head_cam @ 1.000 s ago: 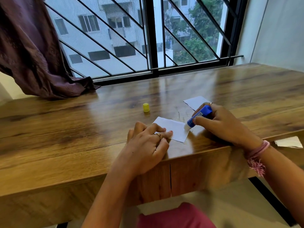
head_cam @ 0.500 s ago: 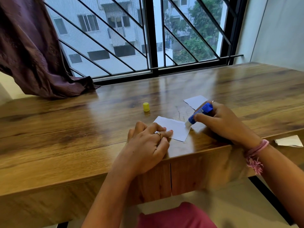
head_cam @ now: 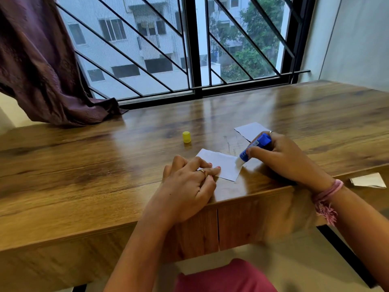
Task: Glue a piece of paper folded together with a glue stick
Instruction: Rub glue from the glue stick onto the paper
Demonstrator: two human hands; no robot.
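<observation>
Both hands work at a wide wooden desk (head_cam: pixel 84 165) under a barred window (head_cam: pixel 189 49), with a purple curtain (head_cam: pixel 37 70) draped left. Left hand (head_cam: pixel 185 186) lies fairly flat, fingertips pressing the white paper (head_cam: pixel 225 165) near the desk's front edge. Right hand (head_cam: pixel 282 157) grips the blue glue stick (head_cam: pixel 255 147), tip touching the paper's right edge. Behind sits a yellow cap (head_cam: pixel 186 137).
</observation>
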